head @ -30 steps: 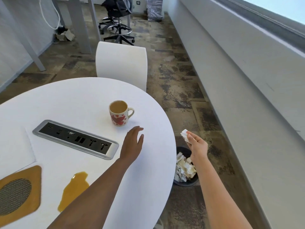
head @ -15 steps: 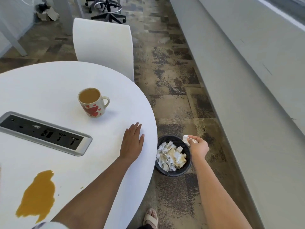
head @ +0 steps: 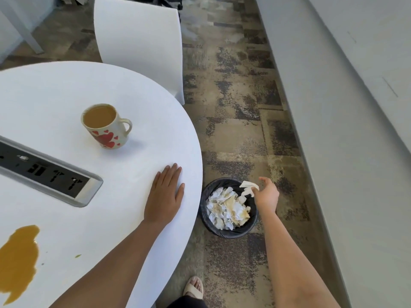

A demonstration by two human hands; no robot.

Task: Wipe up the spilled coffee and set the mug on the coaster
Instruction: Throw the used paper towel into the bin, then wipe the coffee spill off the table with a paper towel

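The spilled coffee (head: 19, 261) lies as a tan puddle on the round white surface (head: 55, 96), well to the left of the left hand (head: 165, 196) and nearer the person, just beside the left forearm; a small drop (head: 77, 255) sits apart between puddle and forearm. The mug (head: 106, 126) stands upright beyond the left hand and to its left, apart from it. It is cream with red hearts, filled with milky coffee, and its handle points right. The left hand rests flat, palm down with straight fingers, near the surface's right edge, grasping nothing. Left of it, a recessed power socket panel (head: 44, 174) is set into the surface. The right hand (head: 266, 194) reaches out past the edge, above a black-lined waste bin (head: 222, 234) on the floor. A white tissue (head: 249, 187) is at its fingertips, thumb spread away; whether the fingers pinch it or it is loose cannot be told. Crumpled, coffee-stained tissues (head: 224, 210) fill the bin below that hand. Far beyond the left hand stands a white chair (head: 138, 38), and a foot in a sandal (head: 194, 287) shows on the patterned carpet between the two forearms.
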